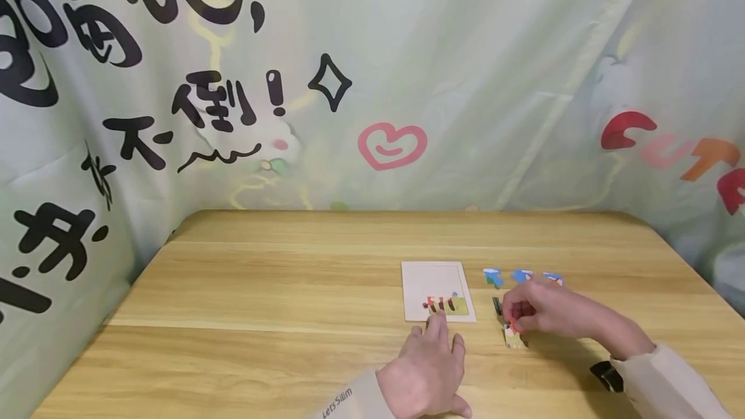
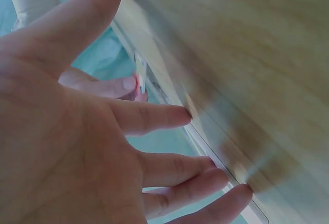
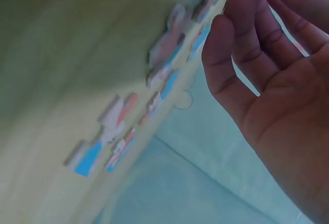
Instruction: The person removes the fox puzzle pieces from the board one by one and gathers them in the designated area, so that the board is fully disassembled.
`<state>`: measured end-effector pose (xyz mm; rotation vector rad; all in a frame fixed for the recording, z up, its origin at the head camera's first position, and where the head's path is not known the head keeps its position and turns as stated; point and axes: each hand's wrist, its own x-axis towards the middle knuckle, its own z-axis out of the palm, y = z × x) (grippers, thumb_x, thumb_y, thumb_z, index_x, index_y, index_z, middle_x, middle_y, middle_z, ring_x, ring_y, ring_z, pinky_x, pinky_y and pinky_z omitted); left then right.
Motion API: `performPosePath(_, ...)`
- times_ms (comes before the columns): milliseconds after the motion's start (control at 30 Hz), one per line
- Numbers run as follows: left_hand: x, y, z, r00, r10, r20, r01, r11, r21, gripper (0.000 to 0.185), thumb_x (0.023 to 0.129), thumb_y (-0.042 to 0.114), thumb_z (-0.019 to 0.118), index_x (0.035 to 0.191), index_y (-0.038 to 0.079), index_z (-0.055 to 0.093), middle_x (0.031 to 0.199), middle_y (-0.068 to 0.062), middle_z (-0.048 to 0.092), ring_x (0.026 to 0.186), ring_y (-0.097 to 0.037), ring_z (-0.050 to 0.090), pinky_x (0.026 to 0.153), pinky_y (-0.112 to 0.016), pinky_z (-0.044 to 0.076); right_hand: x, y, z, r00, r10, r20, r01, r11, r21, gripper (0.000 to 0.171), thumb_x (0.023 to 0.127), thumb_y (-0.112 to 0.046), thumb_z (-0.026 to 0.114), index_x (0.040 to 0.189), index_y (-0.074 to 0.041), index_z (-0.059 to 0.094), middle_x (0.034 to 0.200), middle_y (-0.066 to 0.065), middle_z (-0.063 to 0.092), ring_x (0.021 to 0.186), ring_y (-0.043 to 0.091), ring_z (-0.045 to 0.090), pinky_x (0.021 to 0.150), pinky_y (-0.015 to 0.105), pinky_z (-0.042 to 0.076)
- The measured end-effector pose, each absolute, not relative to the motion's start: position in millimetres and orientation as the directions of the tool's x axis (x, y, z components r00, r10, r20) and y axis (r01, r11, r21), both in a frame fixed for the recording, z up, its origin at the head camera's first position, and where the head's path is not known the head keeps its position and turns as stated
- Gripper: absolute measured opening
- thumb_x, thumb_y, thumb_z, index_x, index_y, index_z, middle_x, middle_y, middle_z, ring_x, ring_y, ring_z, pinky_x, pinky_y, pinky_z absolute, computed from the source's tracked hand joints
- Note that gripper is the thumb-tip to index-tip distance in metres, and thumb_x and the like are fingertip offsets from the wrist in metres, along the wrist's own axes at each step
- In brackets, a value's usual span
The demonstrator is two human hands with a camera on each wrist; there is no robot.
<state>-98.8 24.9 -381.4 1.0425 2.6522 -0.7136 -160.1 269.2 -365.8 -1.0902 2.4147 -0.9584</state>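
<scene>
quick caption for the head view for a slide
Left hand steadies a white puzzle board on a wooden table while the right hand pinches a loose puzzle piece.

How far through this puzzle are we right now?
Early on. The puzzle board has only a few pieces fitted along its bottom edge. The left hand steadies the board; the right hand is pinching a loose piece. Three blue pieces wait beside it.
</scene>
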Motion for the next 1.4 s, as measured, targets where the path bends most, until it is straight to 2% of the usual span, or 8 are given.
performPosePath(167, -100, 24, -380, -0.727, 0.593, -0.347, 0.687, 0.626, -0.369, 0.095, 0.079, 0.089, 0.04, 0.157, 0.034, 0.037, 0.16, -0.002, 0.034, 0.144, -0.017, 0.025, 0.105, -0.027, 0.041, -159, 268, -369, -0.628, -0.777, 0.042, -0.632, 0.477, -0.61, 0.028, 0.083, 0.012, 0.071, 0.081, -0.016, 0.065, 0.07, -0.016, 0.057, 0.062, -0.007, 0.043, 0.049, 0.019, 0.04)
performPosePath(367, -101, 23, -378, -0.725, 0.595, -0.347, 0.688, 0.635, -0.35, 0.095, 0.079, 0.088, 0.042, 0.157, 0.033, 0.038, 0.159, -0.002, 0.035, 0.143, -0.017, 0.025, 0.103, -0.027, 0.042, -164, 264, -362, -0.663, -0.746, 0.066, -0.658, 0.538, -0.527, 0.025, 0.086, 0.007, 0.073, 0.082, -0.017, 0.064, 0.072, -0.019, 0.053, 0.063, -0.006, 0.044, 0.051, 0.02, 0.042)
performPosePath(633, -101, 21, -379, -0.725, 0.598, -0.341, 0.688, 0.649, -0.326, 0.097, 0.078, 0.089, 0.044, 0.156, 0.032, 0.039, 0.158, -0.002, 0.034, 0.143, -0.017, 0.025, 0.104, -0.028, 0.041, -180, 233, -350, -0.68, -0.732, 0.037, -0.648, 0.577, -0.496, 0.015, 0.088, 0.007, 0.07, 0.095, -0.007, 0.072, 0.077, -0.014, 0.058, 0.065, -0.001, 0.05, 0.058, 0.024, 0.049)
performPosePath(867, -100, 22, -379, -0.716, 0.617, -0.326, 0.697, 0.643, -0.316, 0.097, 0.078, 0.089, 0.045, 0.155, 0.031, 0.041, 0.158, -0.003, 0.034, 0.142, -0.018, 0.027, 0.104, -0.029, 0.044, -192, 203, -353, -0.61, -0.791, 0.051, -0.724, 0.529, -0.443, 0.025, 0.084, 0.009, 0.072, 0.103, -0.006, 0.074, 0.094, -0.005, 0.065, 0.079, 0.007, 0.059, 0.069, 0.026, 0.054)
performPosePath(1000, -100, 23, -379, -0.713, 0.618, -0.331, 0.701, 0.645, -0.305, 0.096, 0.079, 0.088, 0.045, 0.156, 0.03, 0.04, 0.158, -0.003, 0.033, 0.141, -0.017, 0.028, 0.104, -0.028, 0.044, -195, 192, -356, -0.597, -0.802, -0.002, -0.71, 0.529, -0.465, 0.037, 0.082, 0.012, 0.071, 0.112, -0.009, 0.074, 0.1, -0.005, 0.06, 0.086, 0.01, 0.059, 0.073, 0.027, 0.054)
performPosePath(1133, -99, 23, -377, -0.712, 0.623, -0.324, 0.702, 0.649, -0.294, 0.095, 0.079, 0.088, 0.047, 0.154, 0.03, 0.042, 0.157, -0.002, 0.034, 0.137, -0.017, 0.031, 0.101, -0.028, 0.045, -198, 187, -359, -0.587, -0.807, -0.058, -0.692, 0.538, -0.481, 0.052, 0.076, 0.021, 0.065, 0.119, -0.008, 0.073, 0.098, -0.006, 0.055, 0.084, 0.008, 0.054, 0.07, 0.025, 0.05)
performPosePath(1233, -99, 22, -376, -0.713, 0.632, -0.304, 0.701, 0.653, -0.286, 0.094, 0.078, 0.087, 0.05, 0.153, 0.031, 0.044, 0.154, 0.0, 0.035, 0.133, -0.016, 0.033, 0.097, -0.026, 0.047, -198, 186, -359, -0.591, -0.804, -0.065, -0.695, 0.548, -0.465, 0.052, 0.075, 0.021, 0.064, 0.116, -0.01, 0.074, 0.095, -0.007, 0.053, 0.08, 0.008, 0.049, 0.069, 0.024, 0.047)
performPosePath(1400, -99, 19, -375, -0.703, 0.652, -0.284, 0.711, 0.653, -0.26, 0.091, 0.078, 0.086, 0.053, 0.15, 0.03, 0.048, 0.155, 0.005, 0.034, 0.128, -0.016, 0.036, 0.092, -0.026, 0.05, -198, 185, -360, -0.602, -0.797, -0.048, -0.696, 0.553, -0.457, 0.041, 0.076, 0.017, 0.071, 0.104, -0.013, 0.075, 0.094, -0.01, 0.056, 0.084, 0.008, 0.053, 0.074, 0.026, 0.052)
